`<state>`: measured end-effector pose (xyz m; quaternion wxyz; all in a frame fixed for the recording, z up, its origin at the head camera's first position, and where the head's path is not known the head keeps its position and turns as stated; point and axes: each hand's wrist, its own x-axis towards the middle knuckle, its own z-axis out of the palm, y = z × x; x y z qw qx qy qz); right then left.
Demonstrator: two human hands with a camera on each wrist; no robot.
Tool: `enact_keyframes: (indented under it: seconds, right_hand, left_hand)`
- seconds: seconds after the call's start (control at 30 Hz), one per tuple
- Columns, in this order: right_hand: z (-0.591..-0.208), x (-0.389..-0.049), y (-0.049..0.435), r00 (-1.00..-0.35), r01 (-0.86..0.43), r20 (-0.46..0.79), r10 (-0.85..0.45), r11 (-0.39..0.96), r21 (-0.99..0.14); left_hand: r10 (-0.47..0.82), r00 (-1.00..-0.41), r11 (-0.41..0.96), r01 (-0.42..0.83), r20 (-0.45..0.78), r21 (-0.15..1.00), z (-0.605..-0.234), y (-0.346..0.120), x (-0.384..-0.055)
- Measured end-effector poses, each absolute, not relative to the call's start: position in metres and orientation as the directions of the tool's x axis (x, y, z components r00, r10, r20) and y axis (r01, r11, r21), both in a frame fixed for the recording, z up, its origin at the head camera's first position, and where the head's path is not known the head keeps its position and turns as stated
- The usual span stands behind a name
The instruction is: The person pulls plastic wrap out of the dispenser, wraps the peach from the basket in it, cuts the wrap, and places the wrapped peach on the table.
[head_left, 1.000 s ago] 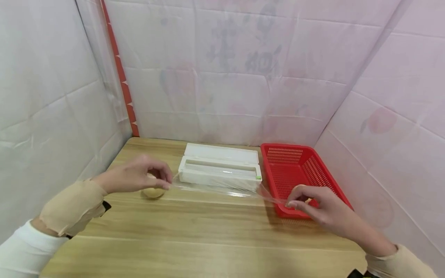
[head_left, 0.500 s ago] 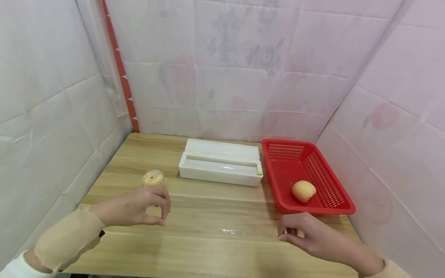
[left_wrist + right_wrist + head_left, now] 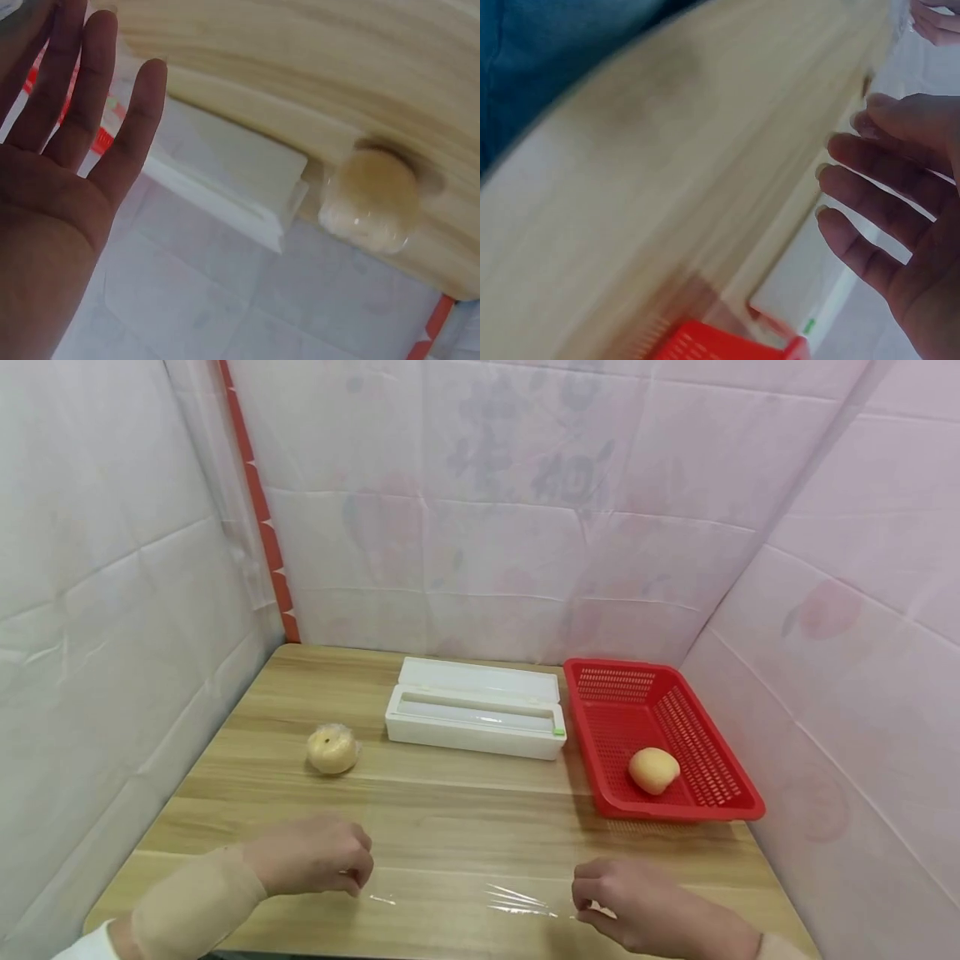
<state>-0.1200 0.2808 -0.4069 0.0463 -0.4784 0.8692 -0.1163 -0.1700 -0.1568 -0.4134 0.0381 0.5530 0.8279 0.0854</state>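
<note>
Between my hands a clear sheet of plastic wrap (image 3: 517,902) stretches low over the near part of the table, showing mostly as bright creases. My left hand (image 3: 315,858) pinches its left edge between thumb and index finger. The right edge is pinched the same way by my right hand (image 3: 648,906). In both wrist views the other fingers are spread and loosely bent. A yellow round fruit (image 3: 332,749) in crinkled clear film sits beyond my left hand. The white plastic wrap box (image 3: 472,737) stands further back with its lid raised, a roll inside.
At the right is a red plastic basket (image 3: 611,714) with another yellow fruit (image 3: 654,771) in it. White patterned sheeting (image 3: 480,552) encloses the wooden table (image 3: 450,827) at the back and both sides. The table's front edge lies just below my hands.
Both hands have drawn the plastic wrap back from near the box, toward the front edge, and down close to the table. The hands no longer cover the two fruits.
</note>
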Motion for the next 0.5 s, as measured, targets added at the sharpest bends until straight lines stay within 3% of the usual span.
enact_keyframes:
  seconds: [0.13,0.3,0.5]
  right_hand:
    - [-0.43,-0.12,0.278,-0.518,-0.837,0.017,-0.855,0.503,-0.218]
    - [-0.454,-0.12,0.274,-0.537,-0.822,-0.013,-0.844,0.526,-0.22]
    - [-0.467,-0.122,0.271,-0.592,-0.757,-0.097,-0.8,0.593,-0.273]
  left_hand:
    - [0.927,-0.37,0.363,0.926,0.065,0.1,-0.433,-0.154,-0.168]
    - [0.94,-0.309,0.326,0.939,0.147,-0.111,-0.459,-0.149,-0.166]
    - [0.942,-0.319,0.332,0.932,0.107,-0.143,-0.478,-0.146,-0.165]
